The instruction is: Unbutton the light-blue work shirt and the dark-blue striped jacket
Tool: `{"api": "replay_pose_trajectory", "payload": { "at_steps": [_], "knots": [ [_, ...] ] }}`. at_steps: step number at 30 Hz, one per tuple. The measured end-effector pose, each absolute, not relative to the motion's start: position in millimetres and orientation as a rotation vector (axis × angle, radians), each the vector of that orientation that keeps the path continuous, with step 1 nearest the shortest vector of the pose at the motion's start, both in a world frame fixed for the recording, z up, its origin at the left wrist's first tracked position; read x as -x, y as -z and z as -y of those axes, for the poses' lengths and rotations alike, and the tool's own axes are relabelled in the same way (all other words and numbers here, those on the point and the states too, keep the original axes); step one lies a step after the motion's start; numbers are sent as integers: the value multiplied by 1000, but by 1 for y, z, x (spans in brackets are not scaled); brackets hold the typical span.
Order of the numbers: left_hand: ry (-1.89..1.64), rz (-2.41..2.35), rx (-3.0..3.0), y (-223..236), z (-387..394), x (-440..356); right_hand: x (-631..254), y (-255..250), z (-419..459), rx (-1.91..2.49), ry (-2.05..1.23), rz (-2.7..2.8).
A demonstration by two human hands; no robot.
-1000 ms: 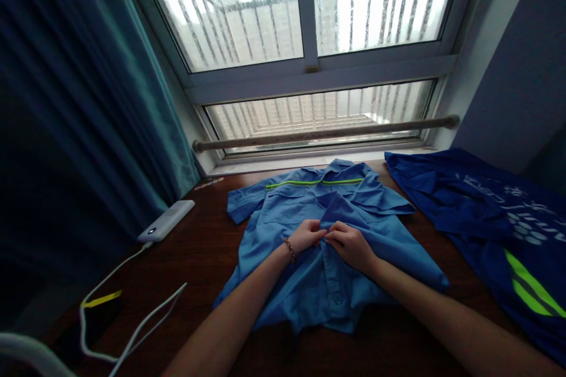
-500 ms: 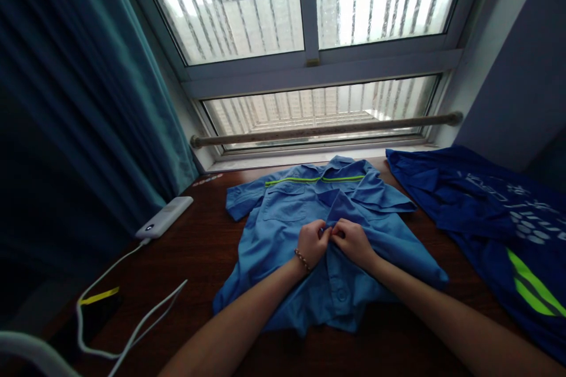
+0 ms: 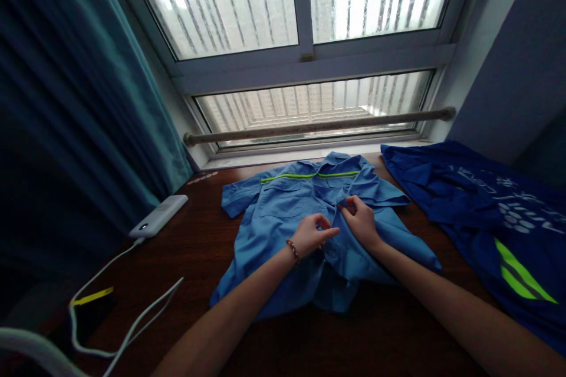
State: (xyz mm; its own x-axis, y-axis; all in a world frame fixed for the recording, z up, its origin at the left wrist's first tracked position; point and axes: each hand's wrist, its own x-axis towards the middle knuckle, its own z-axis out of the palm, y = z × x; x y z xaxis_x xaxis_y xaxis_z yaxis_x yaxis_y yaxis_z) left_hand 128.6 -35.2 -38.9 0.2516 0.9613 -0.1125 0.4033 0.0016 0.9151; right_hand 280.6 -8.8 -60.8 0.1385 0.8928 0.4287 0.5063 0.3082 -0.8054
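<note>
R hand point(image 3: 360, 221): thumb & fingers pinch front edge of lt blue shirt point(image 3: 283, 200), raising it a bit
L hand point(image 3: 313, 234): loose, thumb & fingers parted, at shirt front (bracelet point(image 3: 292, 251) on wrist)
Shirt: under both hands on brown table point(image 3: 198, 247), collar point(image 3: 335, 158) twd window point(image 3: 309, 65)
R side: dk blue garment point(image 3: 460, 206) nr sleeve
L side: white device point(image 3: 160, 216) w/ cable point(image 3: 138, 242), nr curtain point(image 3: 97, 100)

White device point(image 3: 158, 217) beside teal curtain point(image 3: 110, 70), white cable point(image 3: 95, 269) plugged in; rail point(image 3: 318, 127) across window point(image 3: 239, 12); dark blue garment point(image 3: 460, 191) at right
</note>
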Motion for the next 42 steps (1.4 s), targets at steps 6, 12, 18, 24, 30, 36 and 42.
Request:
{"api": "replay_pose_trajectory", "payload": {
  "at_steps": [6,12,18,24,30,36,42],
  "knots": [
    [-573,-1104,-1322,33,35,-127,-283,50,9,1340,-508,1300],
    [-697,-1074,-1089,42,18,-110,-271,44,33,937,-308,1889],
    [-424,-943,-1020,32,6,-85,-268,59,39,682,-297,2229],
    [-528,-911,-931,35,7,-83,-271,58,37,647,-225,2250],
    [-765,-863,-847,54,32,-83,-268,60,39,539,-18,2388],
    [-840,-874,-848,60,42,-84,-267,62,46,565,183,2392],
    [-882,-862,-856,62,40,-83,-268,62,46,569,149,2302]
  ]
}}
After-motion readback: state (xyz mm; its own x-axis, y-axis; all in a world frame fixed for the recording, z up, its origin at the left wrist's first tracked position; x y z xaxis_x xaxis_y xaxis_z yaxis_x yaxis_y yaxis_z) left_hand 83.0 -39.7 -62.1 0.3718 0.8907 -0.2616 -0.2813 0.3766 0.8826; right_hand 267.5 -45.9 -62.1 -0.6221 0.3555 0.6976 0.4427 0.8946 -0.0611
